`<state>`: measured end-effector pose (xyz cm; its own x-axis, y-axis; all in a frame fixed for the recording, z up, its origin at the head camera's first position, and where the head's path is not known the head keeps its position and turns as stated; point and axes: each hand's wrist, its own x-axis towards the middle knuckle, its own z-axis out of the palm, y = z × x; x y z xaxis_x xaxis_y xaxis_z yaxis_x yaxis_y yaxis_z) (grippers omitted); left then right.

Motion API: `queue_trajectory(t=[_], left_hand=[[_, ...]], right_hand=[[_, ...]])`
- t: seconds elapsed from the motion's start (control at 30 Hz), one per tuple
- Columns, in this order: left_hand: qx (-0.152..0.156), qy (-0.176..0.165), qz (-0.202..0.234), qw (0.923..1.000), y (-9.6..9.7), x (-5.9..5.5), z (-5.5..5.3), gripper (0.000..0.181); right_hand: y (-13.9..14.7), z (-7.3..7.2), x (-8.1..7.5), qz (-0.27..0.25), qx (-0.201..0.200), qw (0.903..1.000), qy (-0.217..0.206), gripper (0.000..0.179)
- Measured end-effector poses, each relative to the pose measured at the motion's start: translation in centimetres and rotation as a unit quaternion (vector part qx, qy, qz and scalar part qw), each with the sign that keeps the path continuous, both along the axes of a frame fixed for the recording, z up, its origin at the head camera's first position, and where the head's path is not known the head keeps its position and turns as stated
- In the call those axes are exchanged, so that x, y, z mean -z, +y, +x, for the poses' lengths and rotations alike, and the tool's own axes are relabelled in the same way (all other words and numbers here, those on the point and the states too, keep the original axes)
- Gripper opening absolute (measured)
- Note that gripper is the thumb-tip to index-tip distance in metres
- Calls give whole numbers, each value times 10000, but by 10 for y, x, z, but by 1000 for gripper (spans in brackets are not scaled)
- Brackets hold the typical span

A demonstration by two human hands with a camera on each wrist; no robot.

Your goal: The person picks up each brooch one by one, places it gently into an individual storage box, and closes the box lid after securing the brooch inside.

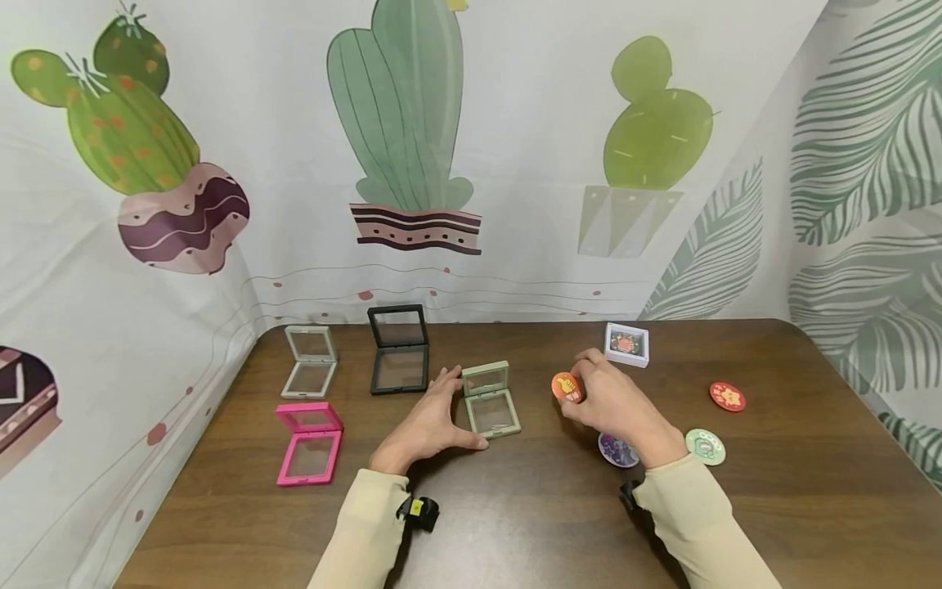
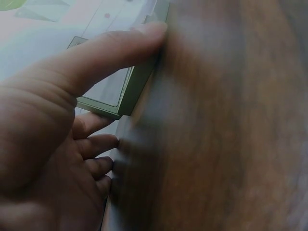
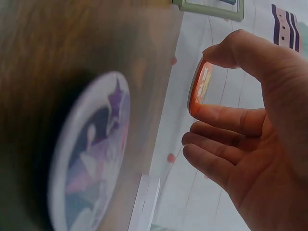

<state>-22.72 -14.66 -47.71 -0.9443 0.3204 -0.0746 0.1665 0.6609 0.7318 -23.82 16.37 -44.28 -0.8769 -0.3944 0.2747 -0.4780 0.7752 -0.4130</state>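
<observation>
My right hand pinches an orange round badge with a yellow picture by its edge, between thumb and index finger. In the right wrist view the badge stands nearly edge-on, its other fingers loosely curled below. My left hand holds an opened green display case with clear windows. Its thumb lies along the front edge and its fingertips are at the left side, near the raised lid. In the left wrist view the case's corner shows between thumb and index finger.
Opened cases in white, black and pink stand at the left. A closed white case with a badge inside lies back right. Purple, green and red badges lie on the brown table.
</observation>
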Motion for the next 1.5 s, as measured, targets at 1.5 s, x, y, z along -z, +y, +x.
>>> queue_trajectory(t=[1.5], left_hand=[[58,-17,57,10000,-1,-2,0,109]], right_hand=[[-78,4,0,88,-633,9970,-442,31]])
